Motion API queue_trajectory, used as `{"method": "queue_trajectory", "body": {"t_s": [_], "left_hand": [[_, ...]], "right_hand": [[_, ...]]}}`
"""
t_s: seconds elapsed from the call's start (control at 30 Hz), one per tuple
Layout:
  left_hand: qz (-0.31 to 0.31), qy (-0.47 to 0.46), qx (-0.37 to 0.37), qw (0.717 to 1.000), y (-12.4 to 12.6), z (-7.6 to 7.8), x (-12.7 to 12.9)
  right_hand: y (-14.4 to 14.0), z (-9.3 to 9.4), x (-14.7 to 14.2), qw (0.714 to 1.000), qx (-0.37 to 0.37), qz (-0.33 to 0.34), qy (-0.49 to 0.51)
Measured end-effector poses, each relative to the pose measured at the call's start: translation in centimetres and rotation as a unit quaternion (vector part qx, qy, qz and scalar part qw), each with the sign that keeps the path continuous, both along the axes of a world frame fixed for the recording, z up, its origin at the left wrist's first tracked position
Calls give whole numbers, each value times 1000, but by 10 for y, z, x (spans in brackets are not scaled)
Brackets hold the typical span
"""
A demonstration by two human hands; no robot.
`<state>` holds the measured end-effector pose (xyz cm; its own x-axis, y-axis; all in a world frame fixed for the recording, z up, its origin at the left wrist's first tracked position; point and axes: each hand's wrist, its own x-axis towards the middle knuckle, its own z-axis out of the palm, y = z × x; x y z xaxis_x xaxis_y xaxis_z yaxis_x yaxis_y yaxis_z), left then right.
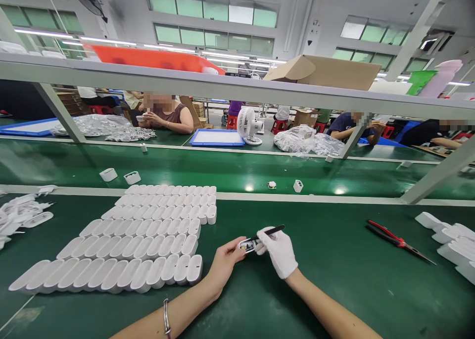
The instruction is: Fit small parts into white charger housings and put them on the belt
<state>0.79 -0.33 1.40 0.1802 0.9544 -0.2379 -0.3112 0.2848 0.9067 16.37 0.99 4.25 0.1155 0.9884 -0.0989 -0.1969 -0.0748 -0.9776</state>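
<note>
Glossy white plastic shells sit on the smooth, slightly shiny green belt. White cloth glove on the right hand, thin metal bangle, brown cardboard box up top.

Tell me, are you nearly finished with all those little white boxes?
Hard to say. Done, it seems: five neat rows of white casings lined up on the green table. In hand: the left hand holds one casing while the gloved right hand works it with a black tool. Possibly left: loose piles at left and right.
</note>
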Motion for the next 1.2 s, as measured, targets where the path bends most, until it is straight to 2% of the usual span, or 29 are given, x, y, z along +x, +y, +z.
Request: {"method": "queue_trajectory", "body": {"t_s": [0.13,0.33,0.43,0.5,0.57,0.63,0.7,0.77,0.83,0.9,1.0,1.07,1.1,1.13,1.17,1.2], "left_hand": [[13,2,2,1000,0,-3,2],[28,1,5,1000,0,-6,2],[28,-8,14,999,-2,-8,2],[28,-17,18,999,-4,-9,2],[28,-26,20,999,-4,-10,1],[29,-34,18,999,-4,-10,1],[30,-41,14,999,-2,-9,0],[27,-44,7,999,-1,-9,-1],[22,-34,4,999,0,-11,-1],[21,-16,10,1000,-1,-14,1],[19,-5,41,999,-7,-12,5],[-6,53,96,994,-13,-1,1],[-25,120,138,983,-16,7,-3],[-44,217,176,959,-19,16,-11],[-60,332,213,917,-21,24,-20],[-72,446,251,856,-23,31,-30]], "right_hand": [[2,-5,3,999,-4,-29,-17],[2,-17,2,993,29,-43,-103],[-5,-10,6,993,44,-43,-104],[-7,-3,15,990,80,-71,-88],[-3,3,29,980,111,-98,-135],[7,6,43,947,89,-57,-304],[16,5,52,879,23,26,-475],[21,1,55,825,-31,64,-560],[19,-2,50,813,0,52,-580],[12,-4,41,808,108,74,-575],[1,-4,27,808,259,212,-484],[3,2,23,819,280,287,-412],[9,8,24,828,272,303,-386],[19,15,28,840,255,297,-376],[32,23,34,855,223,260,-390],[49,31,44,866,180,208,-417]]}}
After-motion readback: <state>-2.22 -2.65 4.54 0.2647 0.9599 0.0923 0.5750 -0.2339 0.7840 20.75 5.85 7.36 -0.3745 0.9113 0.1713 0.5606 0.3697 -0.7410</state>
